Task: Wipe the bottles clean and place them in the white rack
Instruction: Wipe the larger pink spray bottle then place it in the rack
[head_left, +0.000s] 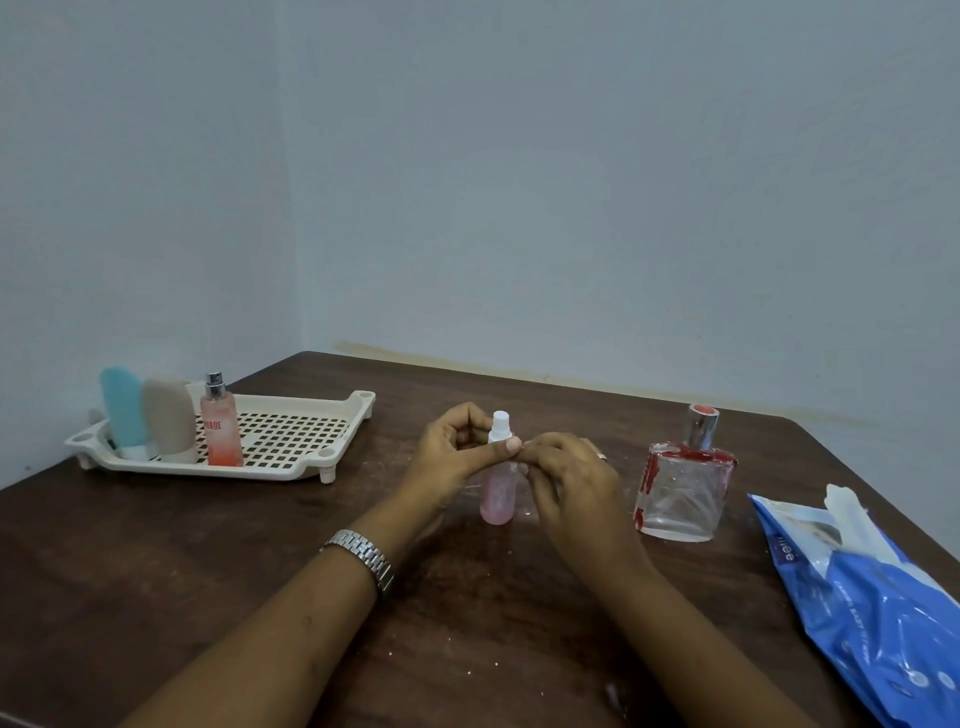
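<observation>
Pink bottle (497, 493), white cap, upright at centre of wooden table (208, 571). Left hand (457, 457) grips its neck, thumb across front. Right hand (566, 478) curled against its side, grasp unclear. White rack (270, 469) at 10 o'clock holds three bottles. Clear bottle (683, 493) at 3 o'clock; blue pack (872, 613) at 4 o'clock.

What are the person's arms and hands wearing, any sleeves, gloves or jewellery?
No sleeves or gloves show. The wrist of the left hand carries a silver metal link watch bracelet; the right hand wears a ring on one finger.
</observation>
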